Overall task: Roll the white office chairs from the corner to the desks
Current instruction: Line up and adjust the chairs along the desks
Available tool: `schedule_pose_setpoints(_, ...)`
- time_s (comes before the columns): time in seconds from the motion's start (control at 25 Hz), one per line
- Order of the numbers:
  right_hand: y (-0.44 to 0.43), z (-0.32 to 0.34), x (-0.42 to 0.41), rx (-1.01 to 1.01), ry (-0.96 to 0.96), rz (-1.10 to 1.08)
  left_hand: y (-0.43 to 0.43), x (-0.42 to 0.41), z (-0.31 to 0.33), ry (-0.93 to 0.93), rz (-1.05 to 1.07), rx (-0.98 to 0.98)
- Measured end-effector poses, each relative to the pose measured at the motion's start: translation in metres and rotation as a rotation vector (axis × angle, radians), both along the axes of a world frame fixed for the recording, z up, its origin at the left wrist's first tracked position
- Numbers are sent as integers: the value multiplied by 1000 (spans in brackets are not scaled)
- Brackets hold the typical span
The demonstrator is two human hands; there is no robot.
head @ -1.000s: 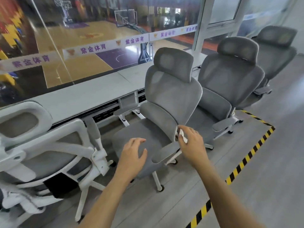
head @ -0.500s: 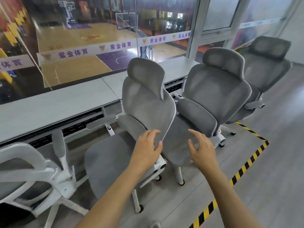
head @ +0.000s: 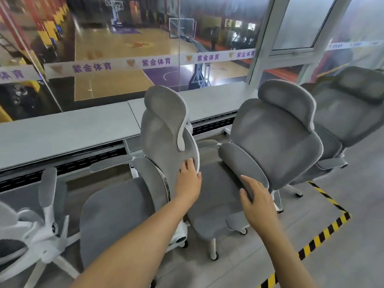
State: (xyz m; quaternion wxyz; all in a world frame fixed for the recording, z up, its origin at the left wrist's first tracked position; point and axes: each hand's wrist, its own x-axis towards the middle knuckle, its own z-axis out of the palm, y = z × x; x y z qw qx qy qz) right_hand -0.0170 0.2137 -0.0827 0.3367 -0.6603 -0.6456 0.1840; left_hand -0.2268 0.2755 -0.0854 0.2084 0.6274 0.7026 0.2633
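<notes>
Three grey mesh office chairs with white frames stand in a row beside the long desk [head: 62, 129]. The nearest chair [head: 166, 129] is turned side-on, its seat toward the left. My left hand [head: 189, 183] lies on the lower edge of its backrest, fingers on the mesh and thumb hooked round the white rim. My right hand [head: 255, 202] hovers with fingers apart over the seat of the second chair [head: 274, 138], close to its lumbar pad, holding nothing. The third chair [head: 349, 113] stands further right.
A fourth chair [head: 47, 204], seen from its white underside and armrest, sits at the lower left. Yellow-black hazard tape [head: 324, 231] marks the floor on the right. A glass wall [head: 124, 59] runs behind the desk, with a window frame post [head: 261, 48].
The nearest chair has swung round and shifted left in view. My left hand went from above its seat to the backrest edge. My right hand left its armrest and moved over the second chair.
</notes>
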Motion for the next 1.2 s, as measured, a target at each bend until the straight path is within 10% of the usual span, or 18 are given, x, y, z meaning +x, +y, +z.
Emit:
schedule_pose_setpoints(0.72, 45, 6, -46, 45, 201, 524, -245, -47, 0, 77, 499, -18)
schedule_pose_setpoints(0.92, 42, 25, -74, 97, 91, 545, -231, -69, 8, 418, 596, -115)
schedule_pose_setpoints(1.2, -8, 21, -87, 94, -11, 577, -245, -79, -24, 181, 572, 70)
